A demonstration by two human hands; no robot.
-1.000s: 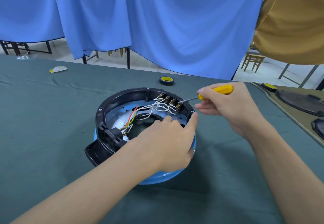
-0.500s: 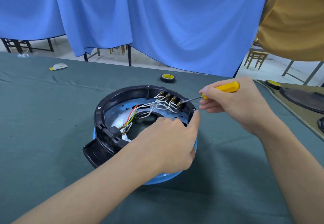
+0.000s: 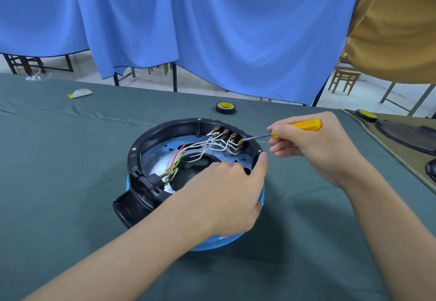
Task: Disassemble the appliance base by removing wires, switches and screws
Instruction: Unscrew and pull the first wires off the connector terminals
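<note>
I have the appliance base (image 3: 151, 134) open side up on the worktop (image 3: 59, 171), straight ahead of me. My left hand (image 3: 224, 197) grips its near-right rim, thumb outside, fingers inside. My right hand (image 3: 313, 152), the nearer to the job, pinches the yellow screwdriver (image 3: 305, 125). Its shaft runs almost level and leftward, with the tip at the rightmost of four switches (image 3: 232, 137) on the far wall. White wires (image 3: 219, 147) loop from them across the base floor.

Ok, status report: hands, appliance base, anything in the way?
Left hand grips appliance base rim. Right hand holds screwdriver, tip at rightmost switch. White wires crowd it.
</note>
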